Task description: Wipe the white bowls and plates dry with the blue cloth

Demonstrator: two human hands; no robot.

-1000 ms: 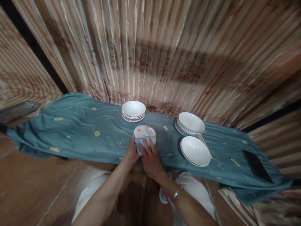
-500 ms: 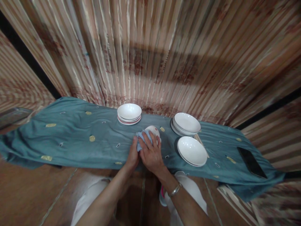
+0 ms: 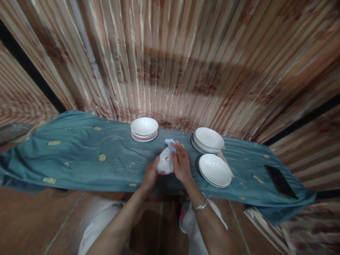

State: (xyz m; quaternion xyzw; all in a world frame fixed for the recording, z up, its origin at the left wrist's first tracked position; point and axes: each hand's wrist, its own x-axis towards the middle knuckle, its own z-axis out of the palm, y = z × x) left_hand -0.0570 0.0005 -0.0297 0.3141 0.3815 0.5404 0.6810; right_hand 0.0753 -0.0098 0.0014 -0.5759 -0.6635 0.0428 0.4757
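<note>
Tilted above the front part of the table is a white bowl (image 3: 164,164) with small red patterns on its outside. My left hand (image 3: 151,173) grips it at the left edge, thumb on its outer face. A light blue cloth (image 3: 169,141) is in my right hand (image 3: 182,162), whose curled fingers press it against the bowl's right and far side. Part of the cloth is hidden under those fingers. The bowl's inside is turned away from me.
A stack of white dishes (image 3: 145,127) stands at the back. To the right are a taller stack of white dishes (image 3: 209,138) and a shorter pile (image 3: 215,170), with chopsticks (image 3: 225,163) beside them. A black phone (image 3: 281,181) lies far right on the teal tablecloth (image 3: 82,152).
The bowl has turned so more of its patterned outside shows. My right hand, with the cloth, has shifted from over the bowl to its right and far side.
</note>
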